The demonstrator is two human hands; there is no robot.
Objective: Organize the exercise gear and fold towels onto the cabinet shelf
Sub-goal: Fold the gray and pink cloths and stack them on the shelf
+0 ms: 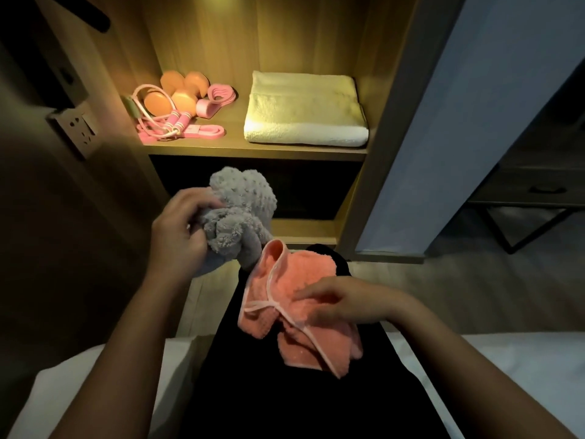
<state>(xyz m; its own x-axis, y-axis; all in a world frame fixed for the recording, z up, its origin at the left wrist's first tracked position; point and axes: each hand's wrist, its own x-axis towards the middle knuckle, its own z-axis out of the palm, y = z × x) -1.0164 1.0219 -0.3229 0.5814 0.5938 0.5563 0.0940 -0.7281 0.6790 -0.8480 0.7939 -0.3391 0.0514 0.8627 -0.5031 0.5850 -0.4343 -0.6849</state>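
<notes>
**Two small towels left to fold**

The left grip (182,223) is clenched round a bunched grey towel (240,210), held up in front of the cabinet. The right grip (342,302) is released: its fingers lie fairly straight on a crumpled pink towel (285,299) that rests on the person's lap. The two towels touch at the pink one's upper corner.

On the lit shelf (253,152) the gear sits at the left: orange dumbbells (177,93), a pink skipping rope (171,122) and pink bands (218,93). A folded white towel (304,109) lies at the right. So the gear looks sorted, and folding the small towels is the step in hand.

To do it well, take one towel at a time. The grey one is best set down beside the lap, which frees both grips for the pink. Find two corners along the piped hem, shake it flat on the lap, then fold it in halves with the edges matched. The fleece looks soft and limp, so smooth each fold down before the next. The folded pieces would likely sit best stacked on the white towel, edges squared, since the shelf's left half is taken.
</notes>
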